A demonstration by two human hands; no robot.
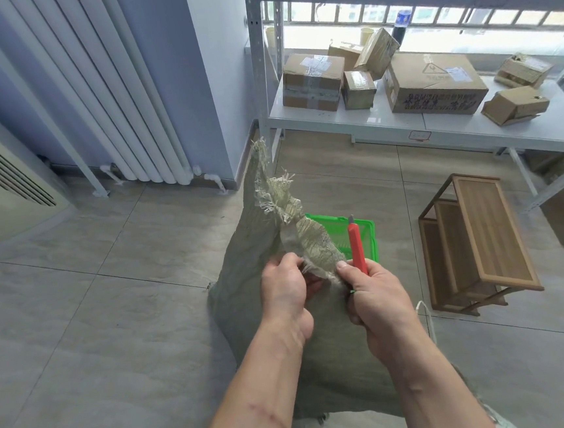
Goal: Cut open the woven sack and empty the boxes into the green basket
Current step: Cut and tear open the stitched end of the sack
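L hand (285, 290) pinches frayed edge of woven sack (243, 251); R hand (377, 302) clenched on red utility knife (356, 244), also pinching fabric. Green basket (369, 237) just beyond.

Woven sack (259, 284) hides most of the green basket (366, 237) and its own contents; knife (356, 244) handle base buried in right hand (380, 302); shelf-box (433, 84) print too blurred to read.

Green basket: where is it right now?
In the head view the green basket sits on the tiled floor just right of centre, behind the woven sack and the red utility knife, left of the wooden rack.
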